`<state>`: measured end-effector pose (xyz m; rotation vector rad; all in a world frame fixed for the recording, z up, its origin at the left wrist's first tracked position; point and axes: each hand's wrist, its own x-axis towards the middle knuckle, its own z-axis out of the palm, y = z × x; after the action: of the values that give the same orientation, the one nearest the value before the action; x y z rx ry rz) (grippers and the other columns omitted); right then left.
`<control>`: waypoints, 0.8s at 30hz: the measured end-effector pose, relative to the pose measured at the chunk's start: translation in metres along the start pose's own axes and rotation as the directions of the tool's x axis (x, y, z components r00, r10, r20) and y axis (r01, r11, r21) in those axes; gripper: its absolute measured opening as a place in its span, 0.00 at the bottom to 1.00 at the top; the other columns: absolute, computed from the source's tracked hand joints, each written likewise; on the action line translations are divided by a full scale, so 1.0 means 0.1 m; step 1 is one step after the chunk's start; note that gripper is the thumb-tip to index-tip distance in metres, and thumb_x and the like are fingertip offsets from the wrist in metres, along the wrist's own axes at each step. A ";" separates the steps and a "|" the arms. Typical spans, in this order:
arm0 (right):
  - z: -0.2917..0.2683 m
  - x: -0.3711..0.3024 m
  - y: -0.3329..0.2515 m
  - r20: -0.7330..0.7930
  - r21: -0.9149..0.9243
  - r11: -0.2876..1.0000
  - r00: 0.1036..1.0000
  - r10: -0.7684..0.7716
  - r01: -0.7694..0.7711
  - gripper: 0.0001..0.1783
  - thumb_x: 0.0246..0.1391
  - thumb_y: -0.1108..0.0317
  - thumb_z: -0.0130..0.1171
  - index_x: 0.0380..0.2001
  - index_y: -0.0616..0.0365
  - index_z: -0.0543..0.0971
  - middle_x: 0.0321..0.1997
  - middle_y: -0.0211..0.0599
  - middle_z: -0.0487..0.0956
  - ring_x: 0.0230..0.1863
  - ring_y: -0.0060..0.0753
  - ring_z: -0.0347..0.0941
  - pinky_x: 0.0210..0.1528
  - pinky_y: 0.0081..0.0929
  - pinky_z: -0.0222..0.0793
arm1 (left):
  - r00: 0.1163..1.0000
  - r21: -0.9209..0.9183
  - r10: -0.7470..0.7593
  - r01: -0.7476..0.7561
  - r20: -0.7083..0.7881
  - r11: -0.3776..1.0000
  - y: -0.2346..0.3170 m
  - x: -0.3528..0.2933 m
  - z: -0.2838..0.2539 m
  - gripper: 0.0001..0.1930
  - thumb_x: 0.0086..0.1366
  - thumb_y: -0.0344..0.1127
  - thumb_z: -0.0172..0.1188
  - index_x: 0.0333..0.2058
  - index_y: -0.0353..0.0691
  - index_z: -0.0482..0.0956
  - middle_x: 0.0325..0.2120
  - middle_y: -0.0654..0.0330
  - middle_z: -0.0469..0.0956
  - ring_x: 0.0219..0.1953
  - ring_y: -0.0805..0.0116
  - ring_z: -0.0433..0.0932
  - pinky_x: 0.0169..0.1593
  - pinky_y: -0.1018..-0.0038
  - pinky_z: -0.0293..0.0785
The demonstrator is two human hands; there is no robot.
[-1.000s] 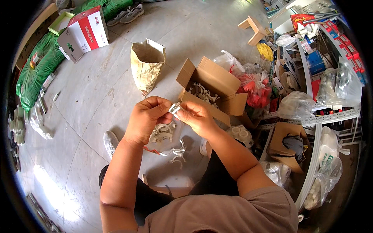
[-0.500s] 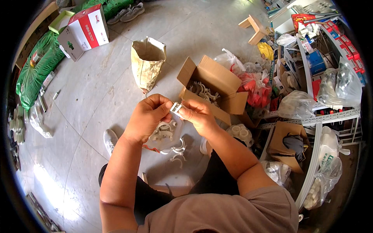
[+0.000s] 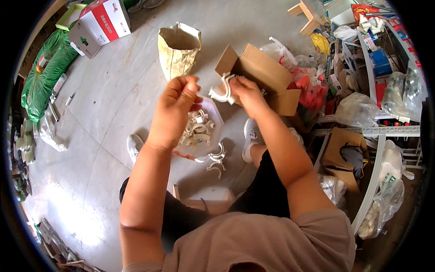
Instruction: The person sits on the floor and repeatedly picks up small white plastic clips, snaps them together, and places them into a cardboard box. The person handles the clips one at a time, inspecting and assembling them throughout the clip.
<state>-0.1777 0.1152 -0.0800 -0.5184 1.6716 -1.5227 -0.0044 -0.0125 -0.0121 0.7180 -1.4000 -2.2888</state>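
My right hand (image 3: 247, 94) is closed on a white plastic pipe clip (image 3: 223, 92), whose curved jaws stick out to the left of my fingers. Apart from it, my left hand (image 3: 174, 106) is raised with its fingers curled and the thumb against them; whatever lies inside the pinch is too small or hidden. Beneath the hands stands a clear many-sided plastic tub (image 3: 217, 119) with several white clips (image 3: 198, 131) in it, partly covered by my left hand. A few loose clips (image 3: 216, 156) lie by its near edge. An open cardboard box (image 3: 267, 65) is just behind my right hand.
An open tan sack (image 3: 179, 56) stands beyond my left hand. On the right, plastic bags (image 3: 358, 111), a small carton (image 3: 342, 156) and metal shelving (image 3: 369, 131) crowd the floor. Green bundles (image 3: 47, 77) and a white-and-red box (image 3: 106, 22) lie far left.
My hands, earlier together at the white clip, have come apart. The right one has carried the clip toward the cardboard box, and the left one has let go of it. The view has shifted.
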 end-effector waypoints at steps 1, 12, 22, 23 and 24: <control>-0.18 0.14 0.13 -0.036 -0.178 0.984 0.999 -0.033 0.026 0.13 0.54 0.63 0.48 0.32 0.63 0.74 0.29 0.33 0.76 0.30 0.25 0.70 0.37 0.22 0.63 | 0.999 -0.024 -0.004 0.002 -0.049 1.000 0.05 0.01 -0.02 0.11 0.63 0.38 0.47 0.40 0.39 0.70 0.32 0.65 0.70 0.31 0.77 0.68 0.37 0.79 0.67; -1.28 0.51 1.45 -0.363 -0.903 0.406 0.757 -0.544 -0.142 0.11 0.43 0.72 0.54 0.34 0.58 0.72 0.30 0.46 0.73 0.35 0.46 0.70 0.38 0.37 0.66 | 0.972 -0.249 -0.020 -0.040 -0.233 0.968 0.19 -0.04 -0.23 0.08 0.61 0.36 0.50 0.36 0.42 0.72 0.29 0.67 0.71 0.29 0.79 0.68 0.32 0.81 0.67; 1.00 0.27 1.90 0.296 -0.909 0.304 0.955 -0.016 0.286 0.14 0.42 0.64 0.55 0.32 0.60 0.71 0.31 0.46 0.75 0.37 0.48 0.71 0.40 0.39 0.66 | 0.955 -0.337 0.012 -0.117 -0.297 0.934 0.32 -0.02 -0.35 0.07 0.60 0.36 0.51 0.35 0.43 0.73 0.27 0.68 0.71 0.28 0.79 0.68 0.31 0.81 0.67; 1.10 0.27 1.98 0.289 -0.933 0.236 0.957 0.039 0.272 0.16 0.41 0.63 0.55 0.33 0.61 0.69 0.31 0.46 0.75 0.37 0.48 0.71 0.40 0.39 0.66 | 0.956 -0.338 0.009 -0.113 -0.295 0.934 0.33 -0.03 -0.36 0.07 0.60 0.36 0.51 0.35 0.43 0.73 0.27 0.68 0.71 0.28 0.79 0.68 0.31 0.81 0.67; 1.13 0.26 2.04 0.269 -0.951 0.175 0.960 0.073 0.253 0.18 0.40 0.63 0.56 0.35 0.61 0.68 0.31 0.46 0.75 0.37 0.47 0.72 0.40 0.39 0.66 | 0.954 -0.335 0.008 -0.113 -0.300 0.935 0.32 -0.04 -0.38 0.07 0.60 0.36 0.51 0.35 0.43 0.73 0.27 0.68 0.71 0.28 0.78 0.68 0.31 0.81 0.67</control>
<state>-0.0632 0.0639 -0.2776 -1.4562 2.2709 -0.0834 0.0231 -0.0514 0.0036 0.8421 -0.8402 -2.1876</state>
